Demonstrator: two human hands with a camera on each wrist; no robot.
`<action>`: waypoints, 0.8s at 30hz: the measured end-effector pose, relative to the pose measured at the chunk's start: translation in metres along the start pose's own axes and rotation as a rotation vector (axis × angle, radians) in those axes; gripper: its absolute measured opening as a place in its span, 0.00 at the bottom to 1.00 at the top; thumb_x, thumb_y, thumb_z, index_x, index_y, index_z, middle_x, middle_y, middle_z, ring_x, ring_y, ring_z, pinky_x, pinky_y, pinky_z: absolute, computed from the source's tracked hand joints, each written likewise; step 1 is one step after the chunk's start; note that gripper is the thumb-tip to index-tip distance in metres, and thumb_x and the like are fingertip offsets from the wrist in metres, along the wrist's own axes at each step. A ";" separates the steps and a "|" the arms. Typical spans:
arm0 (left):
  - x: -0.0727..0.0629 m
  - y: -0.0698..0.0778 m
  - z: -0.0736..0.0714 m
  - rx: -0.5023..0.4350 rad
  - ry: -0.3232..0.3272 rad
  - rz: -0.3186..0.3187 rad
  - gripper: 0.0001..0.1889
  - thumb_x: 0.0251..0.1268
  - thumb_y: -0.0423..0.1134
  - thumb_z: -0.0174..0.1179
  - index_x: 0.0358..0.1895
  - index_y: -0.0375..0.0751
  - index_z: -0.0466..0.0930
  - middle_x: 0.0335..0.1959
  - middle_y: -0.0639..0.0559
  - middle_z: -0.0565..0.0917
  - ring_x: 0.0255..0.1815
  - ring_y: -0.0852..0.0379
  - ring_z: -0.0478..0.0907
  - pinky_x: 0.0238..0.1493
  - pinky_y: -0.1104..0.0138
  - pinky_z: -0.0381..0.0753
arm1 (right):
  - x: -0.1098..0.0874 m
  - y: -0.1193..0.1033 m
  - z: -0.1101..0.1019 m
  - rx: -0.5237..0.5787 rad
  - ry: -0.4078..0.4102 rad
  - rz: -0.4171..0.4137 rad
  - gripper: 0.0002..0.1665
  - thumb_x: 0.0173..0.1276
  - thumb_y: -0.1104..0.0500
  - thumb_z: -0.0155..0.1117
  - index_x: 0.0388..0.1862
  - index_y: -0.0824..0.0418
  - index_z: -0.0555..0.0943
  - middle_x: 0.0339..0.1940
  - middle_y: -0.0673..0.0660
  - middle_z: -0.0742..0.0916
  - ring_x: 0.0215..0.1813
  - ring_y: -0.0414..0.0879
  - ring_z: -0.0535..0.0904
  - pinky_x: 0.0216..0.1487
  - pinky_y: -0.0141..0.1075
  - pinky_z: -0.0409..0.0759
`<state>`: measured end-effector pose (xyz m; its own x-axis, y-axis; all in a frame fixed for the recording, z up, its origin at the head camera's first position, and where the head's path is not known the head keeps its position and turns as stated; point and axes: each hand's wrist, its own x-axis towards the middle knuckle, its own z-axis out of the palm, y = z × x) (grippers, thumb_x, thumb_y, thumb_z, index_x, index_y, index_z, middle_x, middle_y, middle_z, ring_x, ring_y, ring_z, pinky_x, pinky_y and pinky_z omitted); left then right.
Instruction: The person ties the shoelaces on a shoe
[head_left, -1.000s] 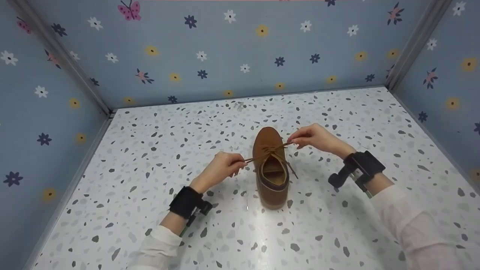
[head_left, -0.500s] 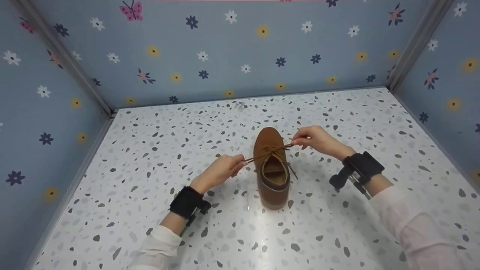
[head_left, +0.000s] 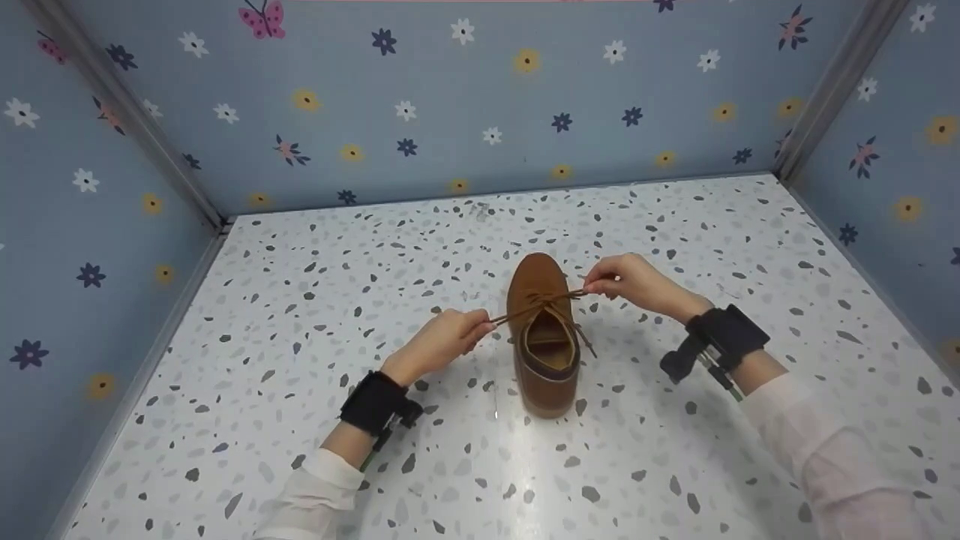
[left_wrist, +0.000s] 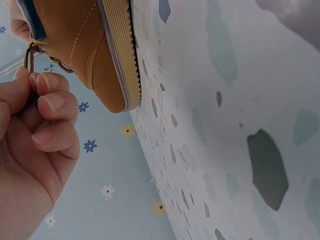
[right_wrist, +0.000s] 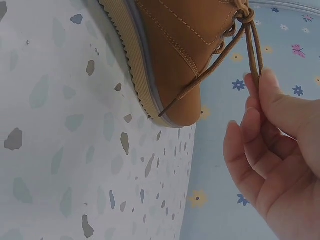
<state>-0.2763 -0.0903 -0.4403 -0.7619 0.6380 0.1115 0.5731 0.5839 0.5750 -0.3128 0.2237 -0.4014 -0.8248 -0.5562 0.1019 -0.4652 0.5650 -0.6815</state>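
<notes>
A brown leather shoe [head_left: 541, 397] stands upright on the speckled surface, toe pointing away from me. Its brown shoelace [right_wrist: 254, 45] is crossed in a knot over the tongue, with loops pulled out to both sides. My left hand [head_left: 442, 339] pinches the loop on the left between thumb and fingertips. On the other side my right hand [head_left: 637, 283] pinches the right loop, close beside the shoe's toe half. A loose lace end [right_wrist: 187, 90] hangs down along the shoe's side in the right wrist view. Both loops look taut.
The white speckled tabletop [head_left: 300, 435] spreads around the shoe. Blue panels with flowers and butterflies [head_left: 450, 90] enclose it at the back, left and right. Black straps with small cameras [head_left: 375, 405] sit on both wrists.
The right hand has shifted slightly right and down with its loop. The left hand stays almost in place, and the shoe has not visibly moved.
</notes>
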 end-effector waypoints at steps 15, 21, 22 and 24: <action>0.003 0.001 0.001 0.132 0.055 -0.004 0.14 0.69 0.44 0.47 0.26 0.42 0.71 0.14 0.58 0.64 0.15 0.61 0.61 0.18 0.68 0.61 | -0.001 0.001 0.000 -0.010 0.011 -0.015 0.06 0.62 0.65 0.60 0.34 0.68 0.82 0.29 0.60 0.82 0.28 0.49 0.75 0.29 0.36 0.73; 0.003 0.001 0.001 0.153 0.073 -0.009 0.14 0.69 0.44 0.48 0.24 0.43 0.69 0.13 0.59 0.63 0.14 0.62 0.60 0.17 0.69 0.60 | -0.002 0.001 0.000 -0.019 0.021 -0.019 0.07 0.62 0.64 0.61 0.34 0.67 0.82 0.28 0.59 0.82 0.27 0.46 0.74 0.29 0.35 0.72; 0.003 0.001 0.001 0.156 0.076 -0.009 0.14 0.69 0.44 0.48 0.24 0.44 0.69 0.13 0.59 0.62 0.14 0.62 0.60 0.17 0.69 0.60 | -0.002 0.001 0.000 -0.022 0.021 -0.021 0.07 0.62 0.64 0.61 0.34 0.67 0.82 0.28 0.58 0.82 0.27 0.46 0.74 0.29 0.35 0.72; 0.002 0.001 0.001 0.160 0.082 -0.010 0.14 0.69 0.44 0.48 0.23 0.45 0.68 0.13 0.59 0.62 0.14 0.62 0.60 0.17 0.69 0.59 | -0.002 0.001 0.000 -0.026 0.021 -0.025 0.07 0.61 0.64 0.61 0.34 0.67 0.82 0.28 0.58 0.82 0.27 0.45 0.74 0.29 0.35 0.72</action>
<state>-0.2771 -0.0874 -0.4404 -0.7862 0.5924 0.1756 0.6009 0.6667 0.4411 -0.3119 0.2256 -0.4025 -0.8190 -0.5579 0.1338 -0.4939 0.5669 -0.6593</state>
